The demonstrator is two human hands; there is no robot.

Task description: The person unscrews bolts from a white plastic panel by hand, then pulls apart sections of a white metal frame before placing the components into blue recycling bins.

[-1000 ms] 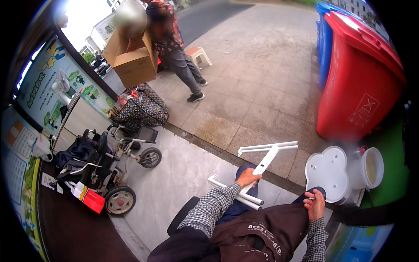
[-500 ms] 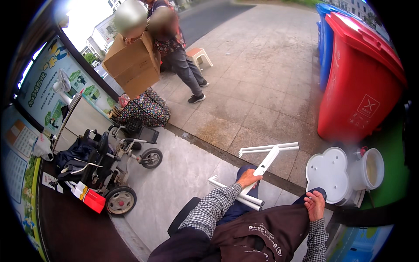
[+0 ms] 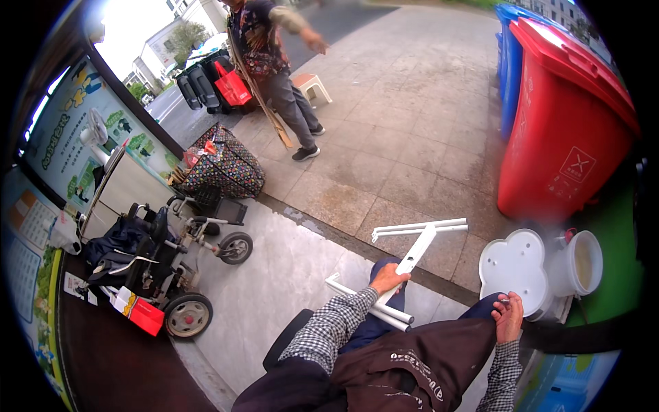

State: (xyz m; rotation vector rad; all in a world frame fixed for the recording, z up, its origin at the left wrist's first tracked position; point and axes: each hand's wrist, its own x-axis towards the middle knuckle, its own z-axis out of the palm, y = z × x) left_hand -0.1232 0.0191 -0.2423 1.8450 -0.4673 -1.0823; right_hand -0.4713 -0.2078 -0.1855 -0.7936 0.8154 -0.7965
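Note:
My left hand (image 3: 389,280) is closed around the flat middle bar of a white frame (image 3: 420,248) with tubular legs at both ends. The frame lies across my left knee, its far tubes reaching over the paving edge. My right hand (image 3: 508,318) rests by my right knee, palm up, fingers curled. A small pale thing shows at its fingertips, too small to name. Just beyond that hand, a white flower-shaped board (image 3: 511,271) with small holes leans beside a white bucket (image 3: 585,263).
A red wheeled bin (image 3: 563,130) and a blue bin (image 3: 511,82) stand at right. At left are a wheelchair (image 3: 182,254), a patterned bag (image 3: 226,172) and a fan (image 3: 96,127). Another person (image 3: 264,69) stands ahead holding flattened cardboard (image 3: 271,117), near a small stool (image 3: 312,88).
The other person's cardboard box has gone from opened out to flat and upright at their side, and one arm now stretches right. Dark bins and a red bag came into sight. My hands barely moved.

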